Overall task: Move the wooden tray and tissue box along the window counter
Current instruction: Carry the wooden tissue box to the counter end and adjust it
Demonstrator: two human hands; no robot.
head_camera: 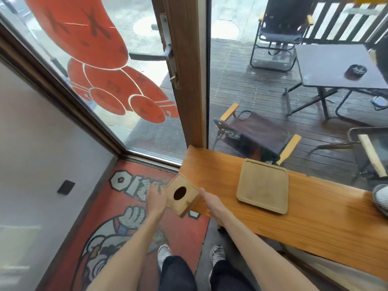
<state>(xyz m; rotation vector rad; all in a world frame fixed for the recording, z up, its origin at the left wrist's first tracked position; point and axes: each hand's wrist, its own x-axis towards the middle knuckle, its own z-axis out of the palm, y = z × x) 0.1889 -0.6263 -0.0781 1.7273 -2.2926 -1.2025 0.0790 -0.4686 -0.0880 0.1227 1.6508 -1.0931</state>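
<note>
Meanwhile, both hands clasp the box (pixel 183 195) between them at the counter's (pixel 315 217) end: left hand (pixel 156 199) flat on one side, right hand (pixel 211 201) on the other. Beyond the right hand, apart from it, the tray (pixel 263 185) lies flat on the counter.

A red cartoon floor mat (pixel 117 217) lies by the glass door (pixel 130 85); folding chairs (pixel 258 133) stand outside.
</note>
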